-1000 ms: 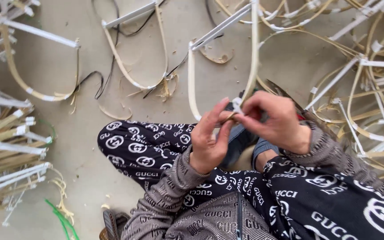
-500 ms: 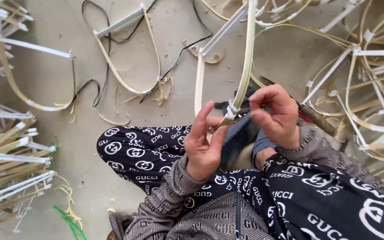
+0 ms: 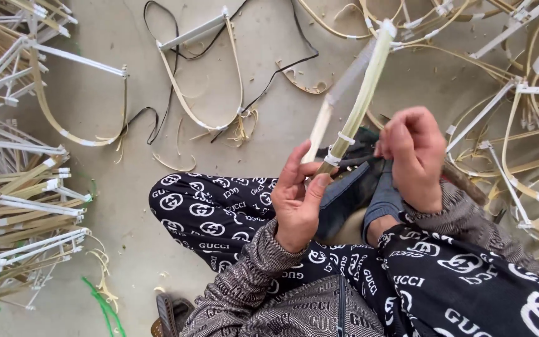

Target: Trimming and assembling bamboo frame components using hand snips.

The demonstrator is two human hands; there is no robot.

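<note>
holding a pale split bamboo strip (image 3: 362,87) upright over the lap, the left hand (image 3: 299,198) has its thumb and fingers closed around the strip's lower end, just where a narrow white binding (image 3: 339,145) wraps it. the right hand (image 3: 412,156) is curled shut beside it, pinching what looks like the end of a thin dark tie (image 3: 358,161) that runs across to the binding; the tie is too thin to be sure of its material. compared with half a second ago and a second ago, the two hands have drawn apart: then they were bunched together on the joint, now the right hand sits off to the side with the tie stretched between them, and the strip leans further to the right at its top. judging from this, the wrap at the joint is being pulled tight rather than started. the strip's upper end is blurred, with a second thinner pale strip (image 3: 319,128) beside it. around the seated person, on the concrete floor (image 3: 107,181), lie bent bamboo frames (image 3: 207,75) taped white at the corners, a stack of finished frames (image 3: 26,212) at the left, more at the right, a black cord (image 3: 157,43) and a green strap (image 3: 102,306).
</note>
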